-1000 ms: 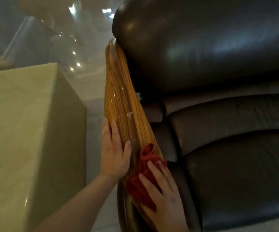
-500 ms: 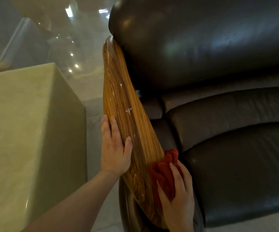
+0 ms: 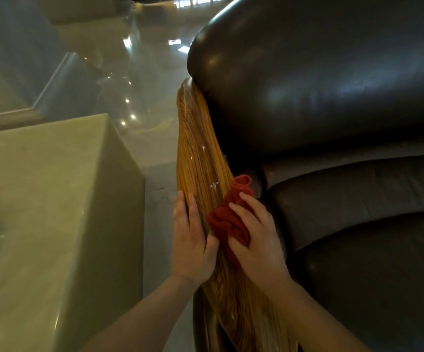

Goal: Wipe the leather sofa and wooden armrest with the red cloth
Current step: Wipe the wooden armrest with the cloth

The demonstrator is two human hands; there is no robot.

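Right hand has its grip bunched around the red cloth, pressing it on the wooden armrest. Left hand lies flat and spread on the armrest's outer edge, beside the dark leather sofa.

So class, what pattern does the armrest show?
Striped golden-brown wood grain on the armrest, head view.

The cloth is deep red. The armrest shows golden-brown wood with dark streaked grain. The sofa leather is glossy dark brown.
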